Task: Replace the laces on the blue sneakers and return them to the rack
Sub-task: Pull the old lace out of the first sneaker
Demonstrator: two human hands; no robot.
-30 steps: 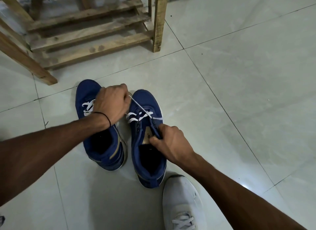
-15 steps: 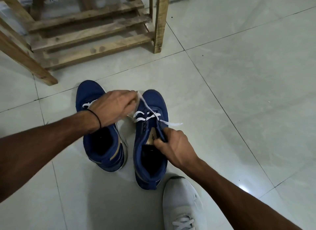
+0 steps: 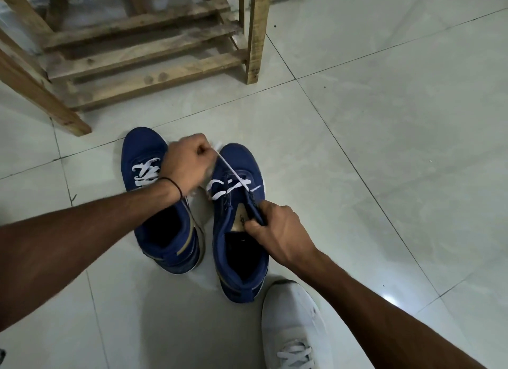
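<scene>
Two blue sneakers stand side by side on the tiled floor, toes pointing away from me. The left sneaker (image 3: 165, 237) has white lacing over its front. The right sneaker (image 3: 233, 258) carries a white lace (image 3: 233, 173) through its lowest eyelets only. My left hand (image 3: 189, 162) grips one end of that lace in a fist and holds it taut up and to the left of the shoe. My right hand (image 3: 275, 231) pinches the shoe's right eyelet flap beside the tongue.
A bare wooden rack (image 3: 154, 52) with slatted shelves stands on the floor just beyond the sneakers. My own white sneaker (image 3: 291, 324) is planted at the bottom, right behind the right blue shoe. Grey floor tiles (image 3: 384, 149) stretch to the right.
My left hand has pulled the lace end further up and left, drawing it taut. The loose lace tail on the right side of the shoe has shortened. My right hand keeps its hold.
</scene>
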